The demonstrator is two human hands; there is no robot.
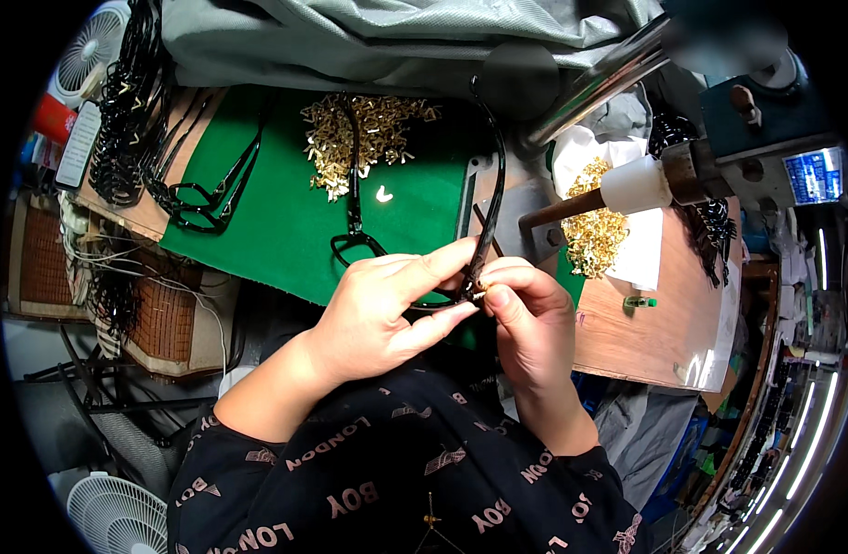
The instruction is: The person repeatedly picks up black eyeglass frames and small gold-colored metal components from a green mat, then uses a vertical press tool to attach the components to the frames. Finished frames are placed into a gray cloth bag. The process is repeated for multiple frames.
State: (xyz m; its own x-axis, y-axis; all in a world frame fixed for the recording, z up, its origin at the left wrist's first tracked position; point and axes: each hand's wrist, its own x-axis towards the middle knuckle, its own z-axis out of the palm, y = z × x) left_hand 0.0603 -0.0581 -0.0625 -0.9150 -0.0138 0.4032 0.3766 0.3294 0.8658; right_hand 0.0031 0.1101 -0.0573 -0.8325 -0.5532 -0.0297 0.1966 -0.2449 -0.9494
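Observation:
My left hand (369, 309) is closed on a black eyeglass frame (491, 175), its thumb and fingers gripping one front corner. The frame's temples are unfolded and point away from me. At that same corner, where temple meets front, the thumb and fingertips of my right hand (535, 323) pinch a small gold-coloured piece (480, 296), mostly hidden by the fingers. Beyond my hands, a heap of small gold metal pieces (350, 138) lies on a green mat (267, 231). One loose piece (383, 194) sits apart from it.
More black frames (207, 198) lie at the mat's left, beside a hanging black bunch (124, 111). A machine with a metal rod (563, 210) reaches in from the right over a second gold heap (595, 245). A small green-capped bottle (640, 302) lies on the wooden tabletop (627, 342).

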